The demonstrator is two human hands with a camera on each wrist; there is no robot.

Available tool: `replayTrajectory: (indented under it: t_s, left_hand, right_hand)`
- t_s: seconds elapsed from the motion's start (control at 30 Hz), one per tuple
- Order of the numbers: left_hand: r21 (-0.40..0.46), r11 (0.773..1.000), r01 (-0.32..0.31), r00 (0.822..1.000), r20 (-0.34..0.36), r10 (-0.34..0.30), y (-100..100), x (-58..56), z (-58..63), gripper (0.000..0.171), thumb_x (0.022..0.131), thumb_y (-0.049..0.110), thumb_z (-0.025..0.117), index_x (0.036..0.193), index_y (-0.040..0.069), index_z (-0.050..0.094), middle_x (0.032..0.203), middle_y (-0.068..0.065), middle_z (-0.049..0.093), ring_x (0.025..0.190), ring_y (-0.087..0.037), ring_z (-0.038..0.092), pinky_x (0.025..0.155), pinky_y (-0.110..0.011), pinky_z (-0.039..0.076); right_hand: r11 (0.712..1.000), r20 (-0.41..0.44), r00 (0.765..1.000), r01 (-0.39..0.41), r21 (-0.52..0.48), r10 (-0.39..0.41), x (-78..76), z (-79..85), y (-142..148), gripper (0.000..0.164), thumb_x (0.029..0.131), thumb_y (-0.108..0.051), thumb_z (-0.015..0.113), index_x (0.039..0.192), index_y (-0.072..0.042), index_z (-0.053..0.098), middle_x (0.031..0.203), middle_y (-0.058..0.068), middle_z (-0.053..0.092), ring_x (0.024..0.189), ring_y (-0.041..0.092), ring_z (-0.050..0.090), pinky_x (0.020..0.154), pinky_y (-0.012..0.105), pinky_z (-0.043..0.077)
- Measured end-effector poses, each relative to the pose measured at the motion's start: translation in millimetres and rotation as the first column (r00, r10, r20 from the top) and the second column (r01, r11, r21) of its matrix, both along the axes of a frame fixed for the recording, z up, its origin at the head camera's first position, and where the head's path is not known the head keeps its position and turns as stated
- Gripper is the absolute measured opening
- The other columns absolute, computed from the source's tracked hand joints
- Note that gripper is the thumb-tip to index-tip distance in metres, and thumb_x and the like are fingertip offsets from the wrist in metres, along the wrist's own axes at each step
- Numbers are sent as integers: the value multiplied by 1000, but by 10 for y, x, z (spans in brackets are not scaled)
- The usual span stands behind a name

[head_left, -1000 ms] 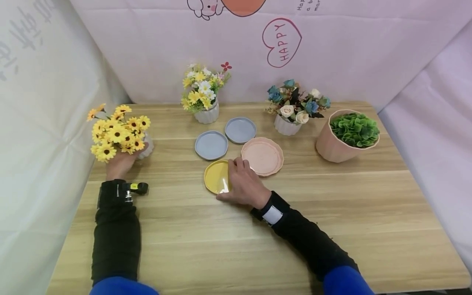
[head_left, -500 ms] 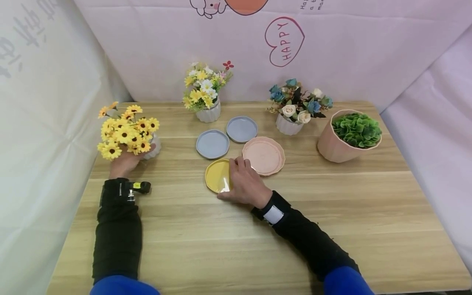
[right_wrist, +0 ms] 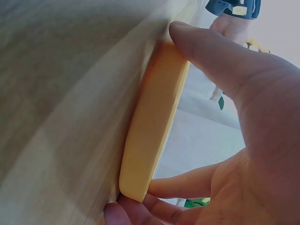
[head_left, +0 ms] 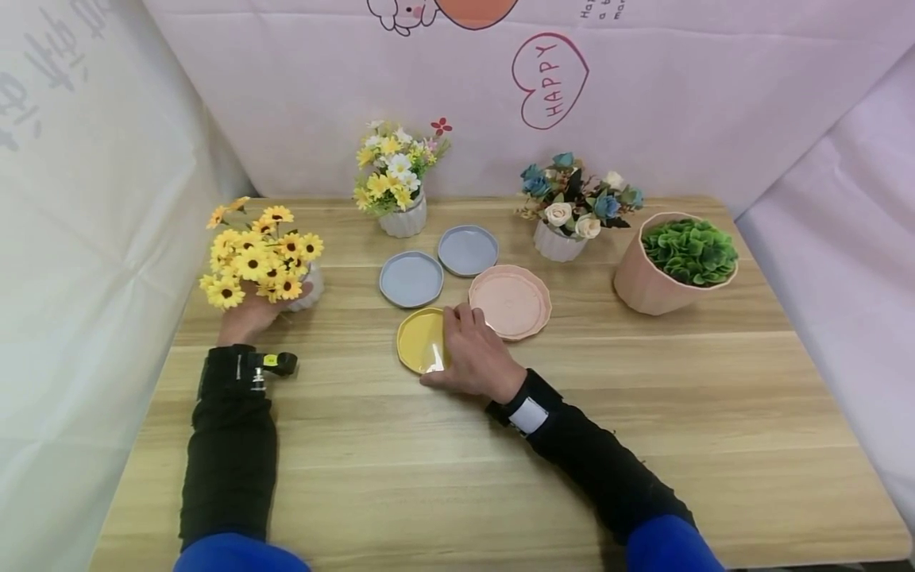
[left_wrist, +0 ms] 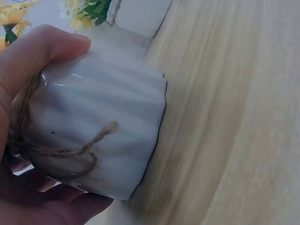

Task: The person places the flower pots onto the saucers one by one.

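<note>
Left hand (head_left: 246, 316) clamped round white pot (left_wrist: 98, 108), right hand (head_left: 479, 355) pinching yellow plate (head_left: 417, 342); pot could tip if its base snags the table (head_left: 400, 477), clearance hard to tell.

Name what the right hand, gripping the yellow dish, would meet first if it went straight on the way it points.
Beyond the yellow dish in the right hand, the nearer blue dish probably comes first in line; the head view leaves the gap unclear.

"HAPPY" — red heart (head_left: 550, 81) on back cloth (head_left: 472, 79) (letters sideways) | "Hap…" — same cloth, cut off | left cloth (head_left: 107, 222): characters illegible
</note>
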State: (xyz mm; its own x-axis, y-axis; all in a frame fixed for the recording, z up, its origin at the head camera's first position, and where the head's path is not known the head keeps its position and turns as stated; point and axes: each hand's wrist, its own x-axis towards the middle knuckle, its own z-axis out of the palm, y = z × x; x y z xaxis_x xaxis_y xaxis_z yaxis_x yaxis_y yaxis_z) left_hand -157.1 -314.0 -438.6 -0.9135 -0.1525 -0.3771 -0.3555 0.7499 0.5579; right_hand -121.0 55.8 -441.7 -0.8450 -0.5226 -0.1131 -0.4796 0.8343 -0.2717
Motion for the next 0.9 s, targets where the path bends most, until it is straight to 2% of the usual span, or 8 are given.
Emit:
replayTrajectory:
  t_s: [0.17,0.3,0.37,0.47,0.53,0.67,0.83,0.9]
  left_hand:
    - [0,1000,24,1000,-11,-24,40,-3,11,123,94,72,59,168,6,-13,173,-35,-7,160,-56,3,129,-73,13]
    - [9,999,40,998,-47,-40,75,-5,7,124,94,71,61,168,8,-15,173,-33,-11,161,-54,-3,130,-73,7]
    - [41,997,64,992,-112,-59,98,-16,-1,120,94,66,66,170,10,-9,175,-29,-7,163,-50,-3,131,-71,4]
    - [84,990,116,971,-222,-94,136,-34,-13,114,93,58,72,171,15,2,178,-23,0,165,-45,-3,132,-68,-1]
    - [114,981,156,955,-269,-121,159,-49,-15,109,93,53,74,172,17,8,178,-20,3,165,-42,-4,132,-67,-4]
    - [85,983,160,964,-228,-137,202,-54,-2,114,93,56,73,171,13,4,177,-23,1,165,-45,-4,132,-68,-4]
    - [101,971,215,948,-259,-182,287,-58,5,107,92,48,78,169,9,16,174,-25,16,163,-46,8,133,-66,2]
    - [145,961,234,944,-270,-189,328,-43,3,105,91,42,80,169,11,18,174,-23,18,164,-43,9,133,-65,3]
  right_hand:
    - [1000,-2,1000,-4,0,4,-13,5,-6,113,76,-66,87,149,7,42,135,23,50,118,36,50,100,44,55]
    - [1000,-3,1000,-8,-1,8,-23,7,-9,113,76,-65,87,150,8,42,134,23,50,119,36,50,101,44,54]
    - [1000,-5,1000,-9,-1,9,-27,4,-8,113,76,-65,87,150,8,42,134,23,50,118,36,50,100,44,54]
    - [1000,-9,1000,-11,-2,11,-32,6,-8,113,76,-65,88,149,8,42,134,23,50,118,36,50,101,44,54]
    - [1000,-10,1000,-11,-2,11,-35,11,-8,112,76,-65,88,149,8,42,134,23,50,118,37,50,101,44,54]
    - [1000,-16,1000,-12,-1,12,-37,19,-7,113,76,-65,87,149,8,42,134,24,50,119,37,50,101,45,54]
    - [1000,-18,1000,-9,-12,9,-17,9,3,114,75,-65,88,149,8,42,133,24,51,118,37,51,99,45,55]
    - [1000,-16,1000,-9,-16,9,-6,3,5,114,75,-65,89,149,8,42,133,24,51,117,38,51,98,45,56]
